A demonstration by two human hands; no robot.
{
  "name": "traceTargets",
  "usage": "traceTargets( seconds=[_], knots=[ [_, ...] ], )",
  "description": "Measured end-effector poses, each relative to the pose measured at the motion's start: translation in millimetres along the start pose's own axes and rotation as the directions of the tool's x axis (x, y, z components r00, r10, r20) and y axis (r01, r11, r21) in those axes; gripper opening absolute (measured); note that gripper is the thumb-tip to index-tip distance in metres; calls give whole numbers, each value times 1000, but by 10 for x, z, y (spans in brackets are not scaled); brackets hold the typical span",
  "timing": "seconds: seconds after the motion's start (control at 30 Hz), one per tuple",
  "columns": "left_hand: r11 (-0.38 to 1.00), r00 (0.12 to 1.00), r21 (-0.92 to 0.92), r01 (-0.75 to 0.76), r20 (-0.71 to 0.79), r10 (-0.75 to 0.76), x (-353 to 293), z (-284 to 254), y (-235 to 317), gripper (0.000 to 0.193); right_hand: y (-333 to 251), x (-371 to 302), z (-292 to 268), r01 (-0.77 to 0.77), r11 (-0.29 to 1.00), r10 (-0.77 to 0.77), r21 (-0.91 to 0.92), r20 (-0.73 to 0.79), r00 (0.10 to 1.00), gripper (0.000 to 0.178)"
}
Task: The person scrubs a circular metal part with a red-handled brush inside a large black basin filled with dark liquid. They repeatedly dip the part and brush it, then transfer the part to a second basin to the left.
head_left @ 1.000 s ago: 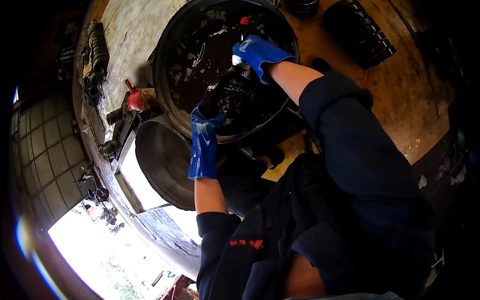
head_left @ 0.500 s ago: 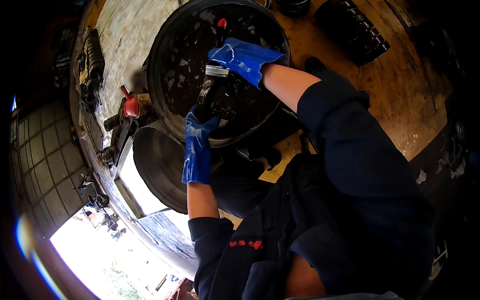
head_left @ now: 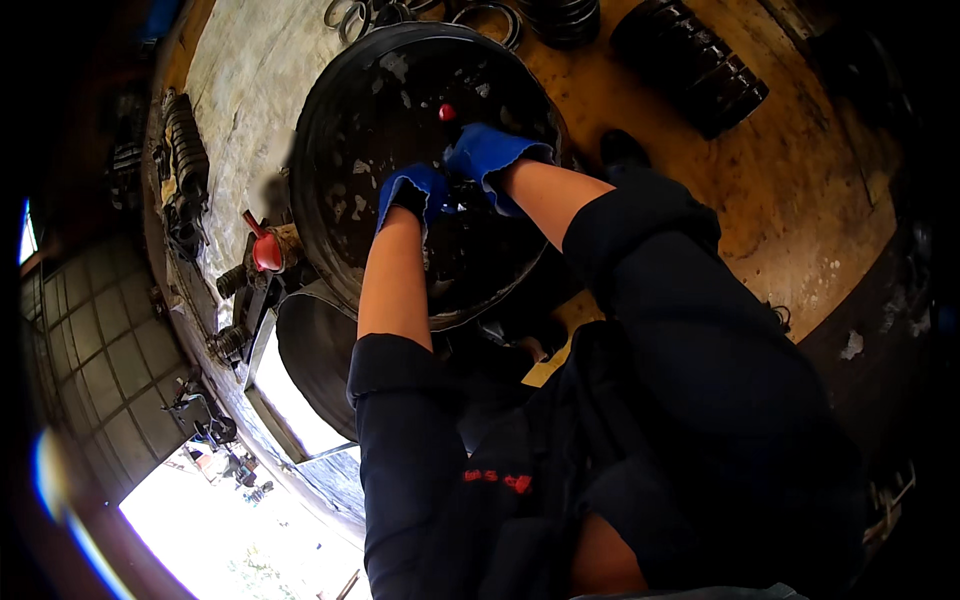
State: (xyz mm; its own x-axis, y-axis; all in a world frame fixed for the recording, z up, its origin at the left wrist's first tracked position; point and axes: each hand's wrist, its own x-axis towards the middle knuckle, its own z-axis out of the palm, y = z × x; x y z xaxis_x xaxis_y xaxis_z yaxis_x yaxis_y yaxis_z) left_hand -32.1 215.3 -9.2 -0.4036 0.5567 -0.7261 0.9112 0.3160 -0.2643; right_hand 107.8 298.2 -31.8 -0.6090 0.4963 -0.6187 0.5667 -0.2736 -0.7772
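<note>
The right hand point(head_left: 486, 158), in a blue glove, reaches down into a wide dark basin point(head_left: 343, 130), its fingers hidden behind the cuff, so I cannot tell whether it grips anything. Just beyond it, a red-ended handle point(head_left: 447, 112) shows its tip, near enough to suggest this hand has hold of it, though no grasp can be seen. The left hand point(head_left: 424, 184), gloved alike, dips in close beside the right; its fingers are out of sight too, and whether it is clenched or loose cannot be told. What lies under both hands is too dark to make out. The step in hand appears to be close two-handed work low inside the basin, with the handled tool at the right hand; the next move probably calls for a steady left hand and a controlled right one, since the surfaces look wet and slippery. Farther out, pale flecks dot the basin floor around the hands. Below and left of the left hand stands a grey round container point(head_left: 315, 350), and farther left a red scoop-like piece point(head_left: 266, 250). Beyond the hands, past the basin's far rim, lie dark rings point(head_left: 391, 14); well to the right rests a black ribbed cylinder point(head_left: 690, 65).
</note>
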Motion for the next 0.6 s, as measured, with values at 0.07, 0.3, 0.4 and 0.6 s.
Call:
traceTargets(
  seconds=[0.07, 0.3, 0.4, 0.6],
  knots=[
    [996, 997, 59, -73, -24, 74, 140, -295, 401, 35, 434, 422, -228, 97, 915, -116, -392, -24, 993, 39],
    [640, 999, -768, -39, -10, 48, -1026, -108, -110, 36, -230, -93, -379, 224, 950, -229, -218, 3, 973, 32],
    [326, 981, -929, -173, -192, -29, -969, 492, -236, 48, -256, -33, -513, 358, 933, -360, -41, -30, 933, 39],
    [73, 938, -974, -213, -225, -265, -1239, 1189, -284, 48, -745, -908, 0, 709, 705, -653, 8, 398, 644, 33]
  ],
)
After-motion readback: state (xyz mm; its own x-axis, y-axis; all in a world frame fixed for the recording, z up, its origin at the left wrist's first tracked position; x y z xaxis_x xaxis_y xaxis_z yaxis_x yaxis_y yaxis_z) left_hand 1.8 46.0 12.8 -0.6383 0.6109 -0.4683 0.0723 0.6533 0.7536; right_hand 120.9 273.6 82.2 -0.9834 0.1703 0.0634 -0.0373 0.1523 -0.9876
